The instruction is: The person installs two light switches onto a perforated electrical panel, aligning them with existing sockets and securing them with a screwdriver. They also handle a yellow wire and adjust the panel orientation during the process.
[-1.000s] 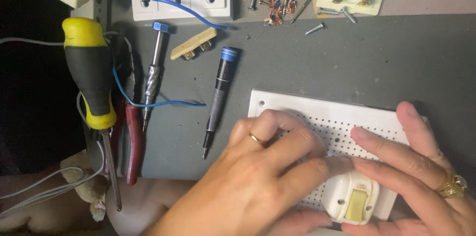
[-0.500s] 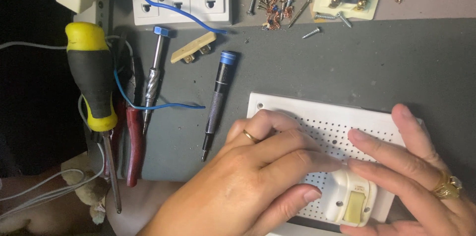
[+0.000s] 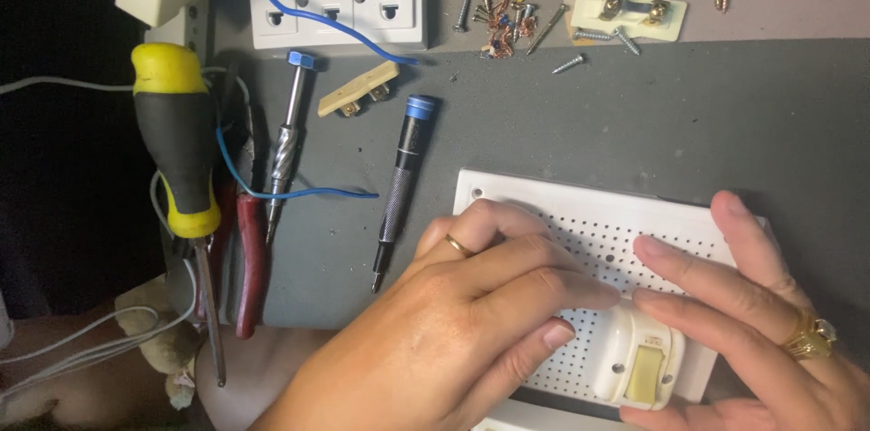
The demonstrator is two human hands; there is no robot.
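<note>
A cream switch (image 3: 639,363) sits on the near edge of a white perforated board (image 3: 598,227), between the two hands. The left hand (image 3: 453,340) lies flat on the board, fingers stretched toward the switch and its thumb tip just beside the switch's left edge; it grips nothing. The right hand (image 3: 761,322) rests open on the board too, fingers reaching over the switch's top, nothing clasped. Beyond the left hand's knuckles on the grey desk (image 3: 634,114) lies a blue-capped precision screwdriver (image 3: 397,191). Farther left of that hand lie a yellow-and-black screwdriver (image 3: 177,150) and red-handled pliers (image 3: 249,259).
</note>
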